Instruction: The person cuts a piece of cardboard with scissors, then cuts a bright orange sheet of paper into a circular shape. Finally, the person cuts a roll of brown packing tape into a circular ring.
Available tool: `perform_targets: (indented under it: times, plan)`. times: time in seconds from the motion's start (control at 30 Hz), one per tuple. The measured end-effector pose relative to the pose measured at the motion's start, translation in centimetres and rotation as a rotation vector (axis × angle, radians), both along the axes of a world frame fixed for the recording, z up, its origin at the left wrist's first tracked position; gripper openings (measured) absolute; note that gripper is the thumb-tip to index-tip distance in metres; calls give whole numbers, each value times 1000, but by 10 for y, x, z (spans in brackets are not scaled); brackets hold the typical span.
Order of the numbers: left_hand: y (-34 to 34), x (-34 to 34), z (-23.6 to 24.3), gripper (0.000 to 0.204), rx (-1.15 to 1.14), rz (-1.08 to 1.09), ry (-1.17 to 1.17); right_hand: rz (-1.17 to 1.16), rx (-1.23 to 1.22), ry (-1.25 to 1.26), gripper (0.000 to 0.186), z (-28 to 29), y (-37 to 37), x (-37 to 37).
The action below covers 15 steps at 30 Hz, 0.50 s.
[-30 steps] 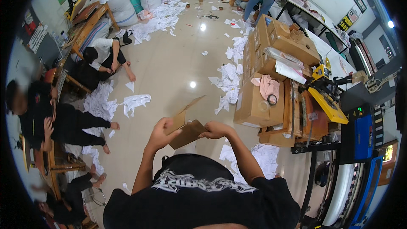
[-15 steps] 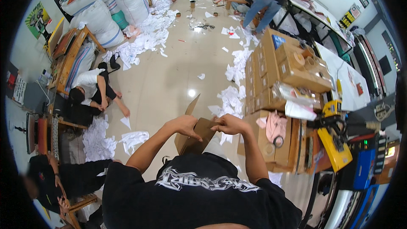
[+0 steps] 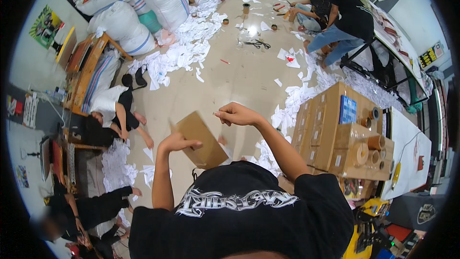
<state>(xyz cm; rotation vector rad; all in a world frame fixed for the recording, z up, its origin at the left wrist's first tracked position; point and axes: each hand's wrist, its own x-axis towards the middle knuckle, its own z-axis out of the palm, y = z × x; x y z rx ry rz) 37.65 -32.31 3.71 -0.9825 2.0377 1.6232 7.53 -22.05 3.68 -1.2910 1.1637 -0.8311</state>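
Observation:
A small brown cardboard box [image 3: 200,139] is tilted in front of my body, its far left corner smeared by motion. My left hand [image 3: 176,143] grips it at the left side, the thumb lying across the top face and the other fingers hidden. Up and to the right of the box, apart from it, is my right hand [image 3: 238,114]. Its fingers are curled and pinched together; whether anything thin sits between them cannot be made out.
Stacked cartons [image 3: 330,124] with tape rolls [image 3: 369,153] stand at right. White scraps [image 3: 179,62] litter the floor, with scissors [image 3: 258,44] farther off. People sit at left, by a wooden bench [image 3: 91,74]; others work at the far right beside a table [image 3: 393,52]. Full sacks [image 3: 124,26] fill the far left.
My right hand has come off the box and moved up, away from it. The box has turned and tilted in my left hand, which has shifted left. The whole view has swung as well.

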Motion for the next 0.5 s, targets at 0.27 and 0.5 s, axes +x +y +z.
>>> perform_targets:
  times: [0.27,0.5]
  plan:
    - [-146,-104,-63,36,-39,618,305,-614,464,243,25,-335,-70,-204]
    - [-320,-236,-76,32,-111,363,66,-662,729,581,33,-355,-91,-333]
